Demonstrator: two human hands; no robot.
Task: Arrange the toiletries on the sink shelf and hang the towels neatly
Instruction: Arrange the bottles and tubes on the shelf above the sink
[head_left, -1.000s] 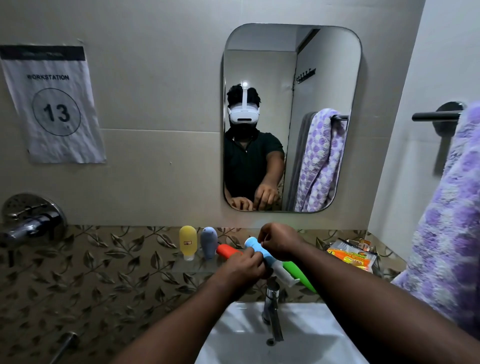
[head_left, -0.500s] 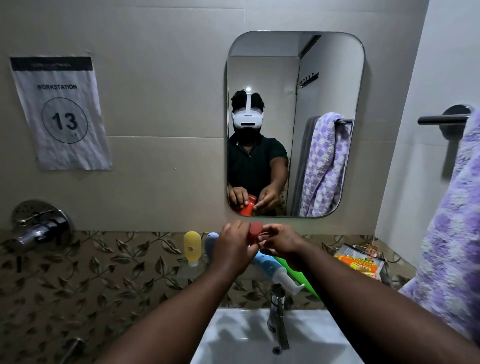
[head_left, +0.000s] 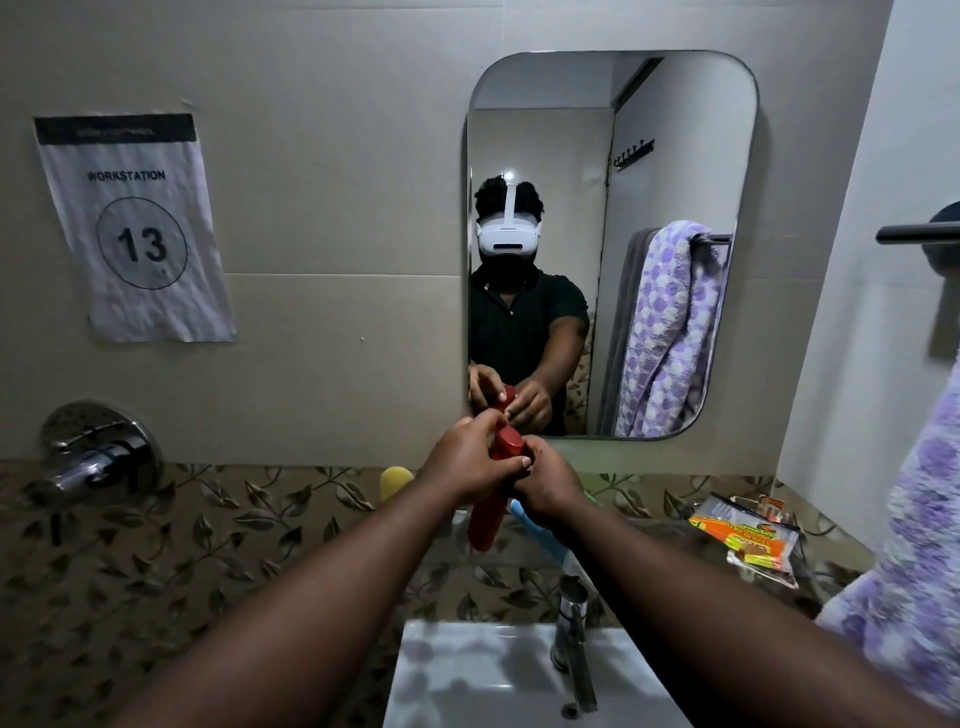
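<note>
Both my hands hold a red-orange bottle (head_left: 488, 519) upright above the sink shelf, just below the mirror. My left hand (head_left: 465, 460) wraps its upper part, and my right hand (head_left: 545, 480) grips it from the right near the red cap. Behind my left wrist peeks the top of a yellow bottle (head_left: 395, 480) standing on the shelf. A blue tube (head_left: 540, 538) lies on the shelf under my right wrist, mostly hidden. A purple-and-white towel (head_left: 904, 545) hangs at the right edge.
A chrome tap (head_left: 574, 639) rises over the white basin (head_left: 467, 675) directly below my arms. An orange sachet pack (head_left: 748, 535) lies on the shelf at right. A dark towel bar (head_left: 917, 234) juts from the right wall. A wall valve (head_left: 96, 457) sits at left.
Both hands lifted the red-orange bottle from lying on the shelf to upright in front of the mirror. My right hand moved from the blue tube onto the red bottle.
</note>
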